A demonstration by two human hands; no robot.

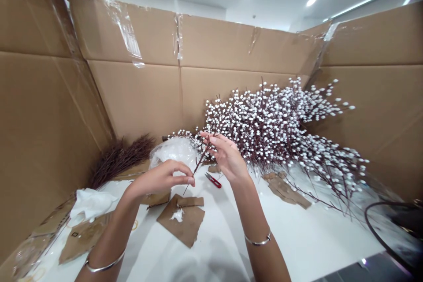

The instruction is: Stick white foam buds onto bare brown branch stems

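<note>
Between my two hands, above the white table, is a thin brown twig. My left hand pinches its lower end between thumb and fingers. Higher up, my right hand has its fingers closed on the upper part, near the tip. Just below the twig lies a brown cardboard piece with a white blob on it. Thread snips with red handles rest on the table between my forearms. Whether the twig carries any white buds is hard to tell against the background.
A large heap of white-budded branches fills the back right. Bare brown twigs are piled at the back left. Clear plastic, a crumpled white wrap and torn cardboard lie about. Tall cardboard walls enclose the table.
</note>
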